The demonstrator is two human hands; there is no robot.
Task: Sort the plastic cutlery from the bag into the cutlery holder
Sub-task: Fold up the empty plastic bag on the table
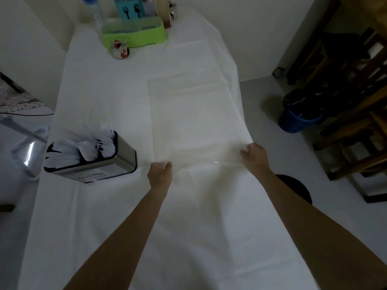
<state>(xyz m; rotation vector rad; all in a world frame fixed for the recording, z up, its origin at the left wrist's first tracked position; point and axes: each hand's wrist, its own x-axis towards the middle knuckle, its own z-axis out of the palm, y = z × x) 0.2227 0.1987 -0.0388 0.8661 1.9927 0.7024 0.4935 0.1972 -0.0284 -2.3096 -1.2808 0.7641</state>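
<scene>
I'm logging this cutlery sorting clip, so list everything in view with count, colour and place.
bag: one, clear, flat on the table, centre right
cutlery holder: one, steel, table's left edge
plastic cutlery: count unclear, white, standing in the cutlery holder
tablecloth: one, white, covering the table
rack: one, lime green, table's far end
caddy: one, blue with fork and spoon icons, at the rack's far side
bottle: one, clear, left of the rack
jar: one, clear with red, in front of the rack
bin: one, blue, black liner, floor at right
furniture: count unclear, dark wood, far right
left hand: one, fingers pinch the bag's near edge
right hand: one, fingers pinch the bag's near edge
</scene>
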